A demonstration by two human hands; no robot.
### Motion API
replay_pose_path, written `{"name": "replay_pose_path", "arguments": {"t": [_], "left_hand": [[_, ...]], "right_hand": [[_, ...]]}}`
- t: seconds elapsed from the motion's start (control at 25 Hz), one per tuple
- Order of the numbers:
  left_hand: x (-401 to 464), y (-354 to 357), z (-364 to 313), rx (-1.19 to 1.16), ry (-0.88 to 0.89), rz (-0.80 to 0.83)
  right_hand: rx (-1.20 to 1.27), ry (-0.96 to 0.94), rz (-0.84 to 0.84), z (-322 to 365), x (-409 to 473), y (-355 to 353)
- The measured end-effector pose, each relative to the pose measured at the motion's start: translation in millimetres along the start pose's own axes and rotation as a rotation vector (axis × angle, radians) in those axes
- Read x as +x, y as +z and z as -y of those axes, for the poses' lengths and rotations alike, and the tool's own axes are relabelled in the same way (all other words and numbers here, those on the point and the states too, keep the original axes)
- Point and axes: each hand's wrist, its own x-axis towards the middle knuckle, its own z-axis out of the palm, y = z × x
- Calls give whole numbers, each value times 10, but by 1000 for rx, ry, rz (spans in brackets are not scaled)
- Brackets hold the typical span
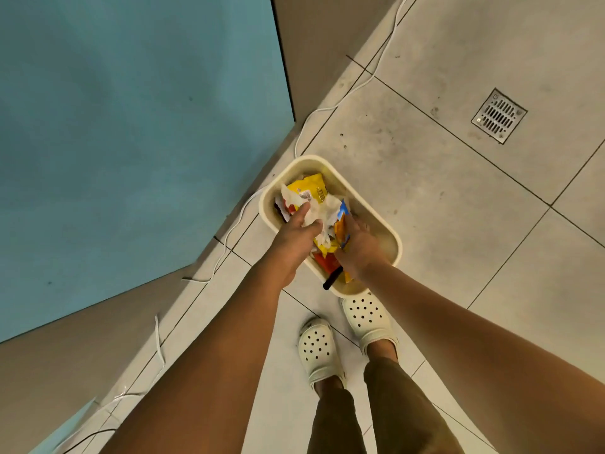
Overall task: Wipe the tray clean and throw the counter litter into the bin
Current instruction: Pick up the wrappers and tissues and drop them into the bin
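Note:
A cream bin (394, 239) stands on the tiled floor right in front of my feet. It holds yellow and orange wrappers (313, 187) and crumpled white tissue (322, 206). My left hand (296, 235) reaches into the bin and pinches the white tissue between thumb and fingers. My right hand (358, 245) is also inside the bin, its fingers against an orange and blue wrapper (342, 229); I cannot make out its grip. A black stick-like item (332, 278) pokes over the bin's near rim. No tray is in view.
A blue cabinet front (131, 142) rises on the left. A white cable (334, 106) trails along the floor by its base. A metal floor drain (498, 115) lies at the upper right. My feet in white clogs (368, 319) stand just behind the bin.

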Motion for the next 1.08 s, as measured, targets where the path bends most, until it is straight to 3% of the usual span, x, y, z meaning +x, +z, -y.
{"name": "replay_pose_path", "arguments": {"t": [0.08,0.2,0.28,0.4,0.56,0.84,1.08], "left_hand": [[-51,14,91,67,-21,-29],[-198,-71,271,-26,-4,-195],[-386,-120,321,-38,-14,-209],[-766,-134,274,19,-19,-197],[-1293,-179,-7,-88,70,-331],[-3062,-18,-918,-231,324,-251],[-4516,-74,-1752,-314,562,-304]], "right_hand": [[122,21,-24,-52,-57,50],[218,-16,-86,-104,-350,25],[287,-49,-81,-120,-587,-57],[295,-18,-131,-166,-807,-219],[369,1,-179,-24,-1234,-589],[385,-322,-220,829,-2694,-1603],[471,-652,-272,1758,-3899,-2502]]}}
